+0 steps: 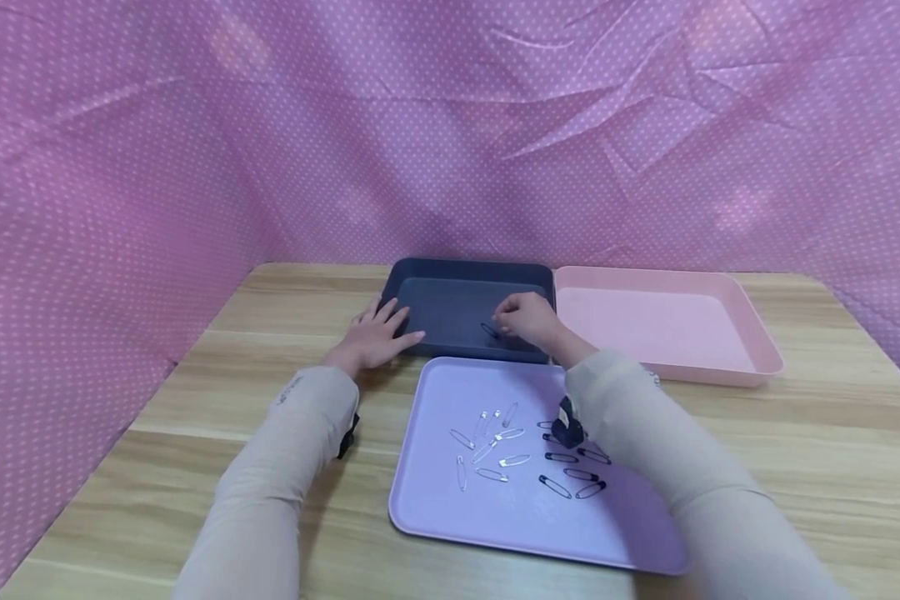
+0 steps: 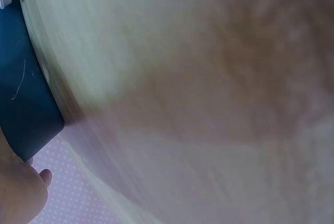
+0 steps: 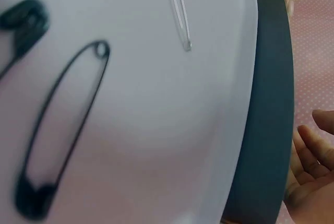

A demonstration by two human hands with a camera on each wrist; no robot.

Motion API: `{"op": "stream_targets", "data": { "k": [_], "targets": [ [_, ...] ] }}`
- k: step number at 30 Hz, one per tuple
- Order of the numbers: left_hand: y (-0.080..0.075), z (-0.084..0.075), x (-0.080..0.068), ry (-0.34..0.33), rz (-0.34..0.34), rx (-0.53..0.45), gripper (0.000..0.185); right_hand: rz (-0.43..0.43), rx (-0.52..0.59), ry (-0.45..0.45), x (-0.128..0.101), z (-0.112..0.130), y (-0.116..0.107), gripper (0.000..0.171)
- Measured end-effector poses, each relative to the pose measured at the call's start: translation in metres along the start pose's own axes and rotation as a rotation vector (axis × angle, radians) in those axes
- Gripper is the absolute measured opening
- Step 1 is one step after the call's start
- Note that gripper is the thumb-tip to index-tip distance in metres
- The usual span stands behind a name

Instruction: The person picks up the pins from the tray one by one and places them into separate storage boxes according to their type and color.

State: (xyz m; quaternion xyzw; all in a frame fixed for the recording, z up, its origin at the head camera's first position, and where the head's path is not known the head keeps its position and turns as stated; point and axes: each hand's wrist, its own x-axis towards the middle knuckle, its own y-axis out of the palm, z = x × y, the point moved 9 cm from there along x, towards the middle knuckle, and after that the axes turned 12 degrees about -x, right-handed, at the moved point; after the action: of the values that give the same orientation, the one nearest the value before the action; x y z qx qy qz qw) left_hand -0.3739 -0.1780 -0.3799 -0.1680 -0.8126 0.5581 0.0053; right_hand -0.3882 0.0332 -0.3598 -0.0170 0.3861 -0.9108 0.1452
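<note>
My left hand point(image 1: 375, 335) lies flat with spread fingers on the front left corner of a dark blue tray point(image 1: 450, 275); its thumb side point(image 2: 21, 192) shows beside the tray wall point(image 2: 23, 104). My right hand point(image 1: 525, 321) hovers low over the tray's floor. A black safety pin point(image 1: 490, 330) lies just at its fingertips. In the right wrist view that hand point(image 3: 313, 172) has relaxed fingers with nothing between them. Nearer to me, a lilac tray point(image 1: 435, 500) holds several silver safety pins point(image 1: 495, 442) and several black ones point(image 1: 570, 475). One black pin point(image 3: 62, 130) shows close up.
A pink tray point(image 1: 750, 333) with nothing in it sits right of the dark one. All three stand on a wooden table point(image 1: 217, 400). Pink dotted cloth point(image 1: 450, 125) walls in the back and both sides. Bare wood lies to the left and right of the trays.
</note>
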Motion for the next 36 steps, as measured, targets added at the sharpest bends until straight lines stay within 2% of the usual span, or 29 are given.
{"op": "stream_targets", "data": {
  "k": [4, 15, 28, 36],
  "targets": [
    [0.000, 0.001, 0.001, -0.002, 0.002, 0.008, 0.077, -0.006, -0.016, -0.004, -0.006, -0.001, -0.006, 0.021],
    [0.001, 0.001, 0.001, -0.003, 0.001, 0.014, 0.078, -0.009, -0.021, 0.070, -0.020, -0.010, -0.012, 0.020],
    [0.000, -0.002, 0.000, 0.006, -0.006, 0.023, 0.077, 0.032, 0.061, 0.001, -0.039, -0.007, -0.020, 0.023],
    [0.000, 0.000, -0.001, 0.009, -0.021, 0.026, 0.076, 0.081, -0.024, -0.033, -0.055, -0.006, -0.021, 0.025]
  ]
}}
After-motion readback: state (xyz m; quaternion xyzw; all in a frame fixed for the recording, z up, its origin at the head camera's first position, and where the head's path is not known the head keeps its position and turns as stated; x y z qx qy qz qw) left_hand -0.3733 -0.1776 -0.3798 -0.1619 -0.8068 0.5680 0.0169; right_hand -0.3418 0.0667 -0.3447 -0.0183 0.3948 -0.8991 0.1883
